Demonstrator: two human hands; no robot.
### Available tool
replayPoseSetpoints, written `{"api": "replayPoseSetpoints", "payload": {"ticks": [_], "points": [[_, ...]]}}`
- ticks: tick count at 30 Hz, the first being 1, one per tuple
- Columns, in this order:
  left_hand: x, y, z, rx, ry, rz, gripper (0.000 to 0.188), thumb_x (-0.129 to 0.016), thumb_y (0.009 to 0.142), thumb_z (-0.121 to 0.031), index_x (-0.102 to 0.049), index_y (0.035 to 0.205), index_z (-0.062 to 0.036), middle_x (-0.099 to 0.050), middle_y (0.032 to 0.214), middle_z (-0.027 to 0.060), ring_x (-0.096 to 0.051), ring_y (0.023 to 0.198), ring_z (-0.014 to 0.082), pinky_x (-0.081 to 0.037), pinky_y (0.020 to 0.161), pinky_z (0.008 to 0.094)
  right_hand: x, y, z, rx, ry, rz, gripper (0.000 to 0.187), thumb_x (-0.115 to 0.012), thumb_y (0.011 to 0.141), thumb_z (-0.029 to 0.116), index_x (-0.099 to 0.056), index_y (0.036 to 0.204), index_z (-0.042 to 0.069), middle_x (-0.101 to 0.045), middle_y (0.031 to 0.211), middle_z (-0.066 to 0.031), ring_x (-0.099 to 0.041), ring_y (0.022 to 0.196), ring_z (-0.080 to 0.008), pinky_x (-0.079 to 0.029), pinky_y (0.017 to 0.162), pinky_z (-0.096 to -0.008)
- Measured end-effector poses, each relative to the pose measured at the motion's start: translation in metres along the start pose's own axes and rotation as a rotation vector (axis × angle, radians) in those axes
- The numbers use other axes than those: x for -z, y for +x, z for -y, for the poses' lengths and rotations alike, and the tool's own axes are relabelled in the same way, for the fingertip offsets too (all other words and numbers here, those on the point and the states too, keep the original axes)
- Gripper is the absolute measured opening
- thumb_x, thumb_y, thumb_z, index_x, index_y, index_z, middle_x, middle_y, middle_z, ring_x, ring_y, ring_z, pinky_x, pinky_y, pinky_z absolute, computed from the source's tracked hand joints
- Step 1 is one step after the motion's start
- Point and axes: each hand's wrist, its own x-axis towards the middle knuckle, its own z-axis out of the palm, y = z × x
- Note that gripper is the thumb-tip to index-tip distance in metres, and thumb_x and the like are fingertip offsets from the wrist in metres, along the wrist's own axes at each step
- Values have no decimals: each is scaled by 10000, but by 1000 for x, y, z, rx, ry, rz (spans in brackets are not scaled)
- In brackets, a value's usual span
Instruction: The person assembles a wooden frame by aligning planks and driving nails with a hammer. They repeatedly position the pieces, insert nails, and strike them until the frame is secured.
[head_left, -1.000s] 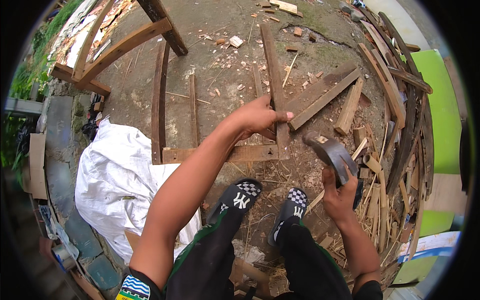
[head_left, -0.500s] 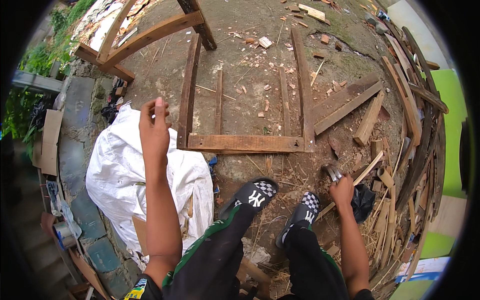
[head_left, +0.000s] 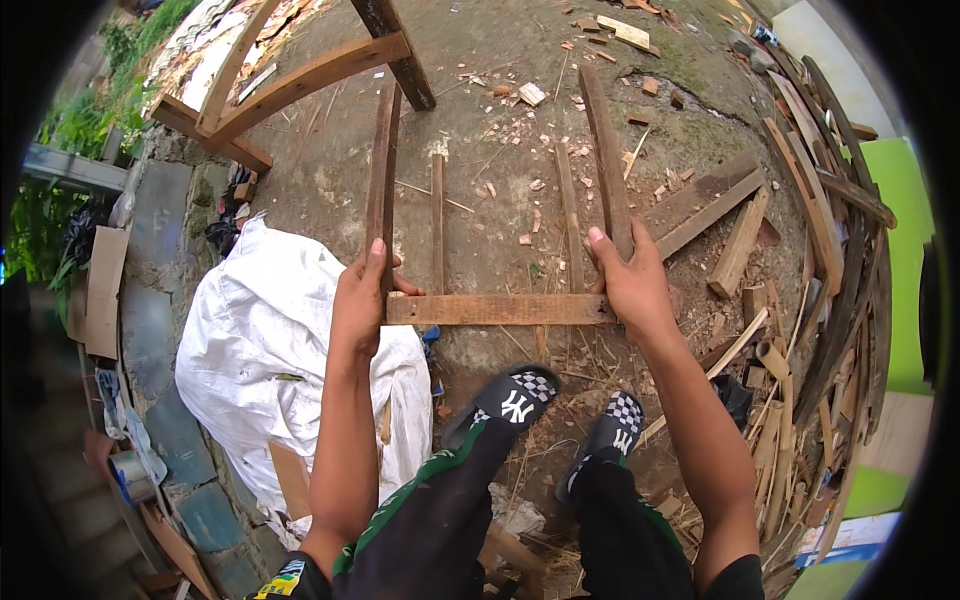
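A brown wooden frame point(head_left: 500, 311) stands in front of my feet, its near crossbar running left to right and two longer side pieces reaching away from me. My left hand point(head_left: 362, 295) wraps around the left near corner, thumb on top of the side piece and fingertips on the inner side. At the opposite corner my right hand point(head_left: 632, 285) grips the right side piece, thumb toward the inside. Two thinner slats point(head_left: 437, 222) show between the side pieces. Where they join the frame is partly hidden by the crossbar.
A white sack point(head_left: 255, 340) lies left, beside a stone wall point(head_left: 165, 420). Another wooden frame point(head_left: 310, 80) stands far left. Loose boards point(head_left: 740, 240) and a heap of timber and sticks point(head_left: 800, 400) lie right. Wood chips litter the ground; my sandaled feet point(head_left: 515, 400) are close.
Both hands have come onto the frame's near corners. The hammer that my right hand held is out of it and no longer seen. The near crossbar has shifted slightly toward me.
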Motion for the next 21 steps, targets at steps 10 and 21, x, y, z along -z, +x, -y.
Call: {"api": "replayPoseSetpoints", "payload": {"ticks": [10,21], "points": [[-12,-44,1,-363,-95,57,569,-482,1100,-493,-572,1105,69,-667,701,126,-709,724,237,-572,802,365,16,-57,-27,158,173,-214,315,-660,1038,208,-522,1204,-20,-589,833,-45,-568,536,-91,-467,444,-256],[-40,27,171,-621,-180,-193,656,-702,943,-588,-569,1148,20,-624,1156,105,-598,1153,229,-439,1053,390,4,-3,-96,574,-123,-121,253,-634,1009,135,-515,1190,5,-669,851,-141,-683,726,-236,-523,665,-364]]}}
